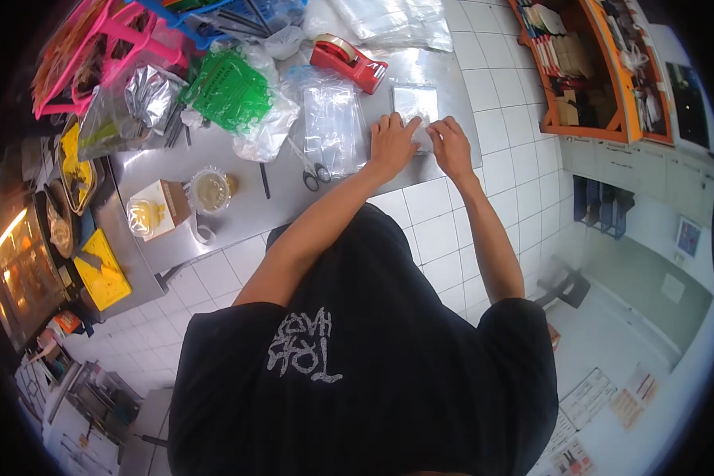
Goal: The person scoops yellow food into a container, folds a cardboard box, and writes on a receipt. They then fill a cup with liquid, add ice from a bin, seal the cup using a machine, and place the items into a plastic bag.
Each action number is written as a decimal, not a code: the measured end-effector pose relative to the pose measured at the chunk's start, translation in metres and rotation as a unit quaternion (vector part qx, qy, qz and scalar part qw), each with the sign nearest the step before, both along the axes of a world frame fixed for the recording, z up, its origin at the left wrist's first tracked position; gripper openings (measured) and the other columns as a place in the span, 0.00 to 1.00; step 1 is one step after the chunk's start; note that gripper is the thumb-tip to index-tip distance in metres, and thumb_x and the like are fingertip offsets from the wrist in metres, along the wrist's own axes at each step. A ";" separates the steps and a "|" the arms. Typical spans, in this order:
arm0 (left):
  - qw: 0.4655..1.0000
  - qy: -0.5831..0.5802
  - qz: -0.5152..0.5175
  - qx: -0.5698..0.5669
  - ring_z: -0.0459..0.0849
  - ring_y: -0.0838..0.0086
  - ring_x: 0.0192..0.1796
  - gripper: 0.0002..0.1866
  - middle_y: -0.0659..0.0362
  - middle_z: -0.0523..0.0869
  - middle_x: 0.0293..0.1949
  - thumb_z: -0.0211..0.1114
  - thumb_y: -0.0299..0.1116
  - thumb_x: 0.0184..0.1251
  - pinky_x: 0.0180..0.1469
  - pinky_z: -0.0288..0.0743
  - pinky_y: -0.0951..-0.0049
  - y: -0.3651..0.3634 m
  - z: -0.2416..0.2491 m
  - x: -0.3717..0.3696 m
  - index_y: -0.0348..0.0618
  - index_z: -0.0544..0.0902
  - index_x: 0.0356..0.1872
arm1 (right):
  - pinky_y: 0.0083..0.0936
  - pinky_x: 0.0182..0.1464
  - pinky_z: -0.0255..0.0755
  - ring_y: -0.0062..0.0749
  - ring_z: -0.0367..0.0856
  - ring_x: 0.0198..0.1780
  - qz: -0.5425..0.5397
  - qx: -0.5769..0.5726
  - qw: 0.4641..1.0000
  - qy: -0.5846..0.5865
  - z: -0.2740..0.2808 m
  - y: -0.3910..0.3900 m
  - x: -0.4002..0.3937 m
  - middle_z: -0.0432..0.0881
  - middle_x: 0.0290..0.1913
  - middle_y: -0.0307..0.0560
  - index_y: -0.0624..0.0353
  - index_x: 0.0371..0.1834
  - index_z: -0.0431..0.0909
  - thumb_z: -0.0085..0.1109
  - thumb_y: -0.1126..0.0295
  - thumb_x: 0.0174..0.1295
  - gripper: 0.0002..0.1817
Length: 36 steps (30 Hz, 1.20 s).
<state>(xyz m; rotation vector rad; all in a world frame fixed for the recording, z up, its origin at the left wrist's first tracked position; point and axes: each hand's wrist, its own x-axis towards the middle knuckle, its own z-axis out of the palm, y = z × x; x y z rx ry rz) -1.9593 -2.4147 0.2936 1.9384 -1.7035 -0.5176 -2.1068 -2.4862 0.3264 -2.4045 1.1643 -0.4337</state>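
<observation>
A small stack of clear plastic bags [415,97] lies flat near the right end of the steel table. My left hand [393,147] rests on the stack's near left part, fingers stretched out and apart. At the near right edge, my right hand [451,147] has its fingers bent together in a pinch, apparently on a bag's edge; the fingertips are small and partly hidden. Just beyond the hands stands a red tape dispenser [365,70] with a roll of tape. Left of my left hand lie larger clear plastic bags [333,119] and a pair of scissors [312,170].
A green printed plastic bag [230,89], a pink basket [107,47] and a blue basket [214,20] crowd the table's left. Nearer are a round clear tub [212,190] and a box [159,208]. An orange shelf [587,71] stands right, across the tiled floor.
</observation>
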 end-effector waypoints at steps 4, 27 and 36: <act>0.999 -0.021 0.012 0.034 0.72 0.60 0.54 0.32 0.55 0.75 0.47 0.77 0.41 0.52 0.53 0.63 0.55 -0.007 0.002 0.000 0.62 0.77 0.61 | 0.35 0.41 0.72 0.39 0.78 0.35 -0.111 0.117 0.980 -0.114 0.032 -0.012 0.002 0.77 0.34 0.50 0.64 0.40 0.76 0.49 0.64 0.75 0.13; 0.898 0.423 -0.019 0.121 0.90 0.67 0.37 0.26 0.54 0.90 0.33 0.48 0.31 0.79 0.42 0.81 0.69 0.304 0.252 0.223 0.53 0.62 0.76 | 0.36 0.67 0.65 0.41 0.73 0.65 0.454 0.415 0.788 -0.014 0.169 0.137 0.253 0.76 0.62 0.50 0.60 0.64 0.73 0.76 0.58 0.54 0.36; 0.820 0.538 0.072 0.184 0.90 0.70 0.35 0.29 0.51 0.90 0.41 0.43 0.50 0.82 0.40 0.85 0.73 0.455 0.245 0.268 0.56 0.55 0.79 | 0.24 0.54 0.74 0.24 0.82 0.49 0.481 0.643 0.596 0.005 0.171 0.259 0.352 0.84 0.43 0.41 0.62 0.54 0.79 0.64 0.71 0.66 0.15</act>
